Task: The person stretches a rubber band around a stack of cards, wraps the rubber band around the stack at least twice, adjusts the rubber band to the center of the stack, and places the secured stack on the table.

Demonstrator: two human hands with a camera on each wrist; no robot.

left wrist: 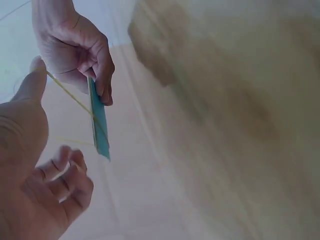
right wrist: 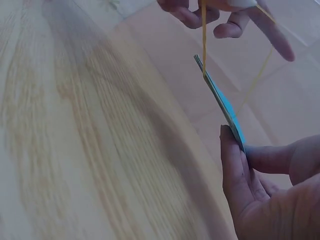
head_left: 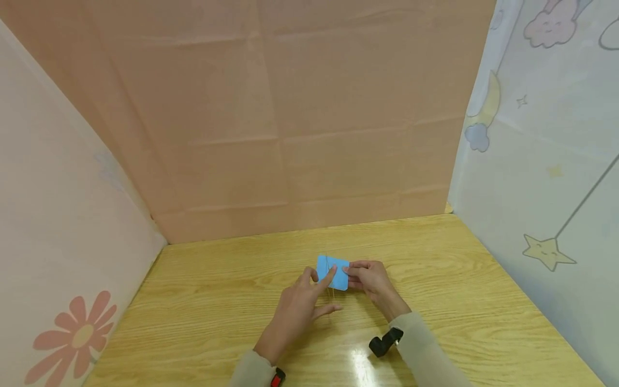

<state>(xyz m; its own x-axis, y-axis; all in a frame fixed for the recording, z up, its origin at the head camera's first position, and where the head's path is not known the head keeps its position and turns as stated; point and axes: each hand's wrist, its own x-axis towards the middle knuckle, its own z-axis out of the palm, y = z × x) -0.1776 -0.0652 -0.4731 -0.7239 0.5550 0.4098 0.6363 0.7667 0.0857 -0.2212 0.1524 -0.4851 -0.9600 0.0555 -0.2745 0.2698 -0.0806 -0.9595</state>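
A thin stack of cards (head_left: pixel 341 280) with a blue face and rounded corners is held up over the table, near its middle. My right hand (head_left: pixel 371 280) pinches its right edge, thumb on the blue face and fingers behind. A thin yellow rubber band (right wrist: pixel 204 42) passes round the stack and stretches away from it. My left hand (head_left: pixel 300 302) is at the stack's left side with thumb and index finger spread apart. In the left wrist view the band runs over the straight thumb (left wrist: pixel 34 82). The index finger reaches across the blue face in the head view.
The wood-grain table (head_left: pixel 217 301) spreads all around the hands. A plain tan sheet (head_left: pixel 232 134) stands behind it, with patterned white sheets at the left and right sides. Black wrist gear (head_left: pixel 386 341) is on the right sleeve.
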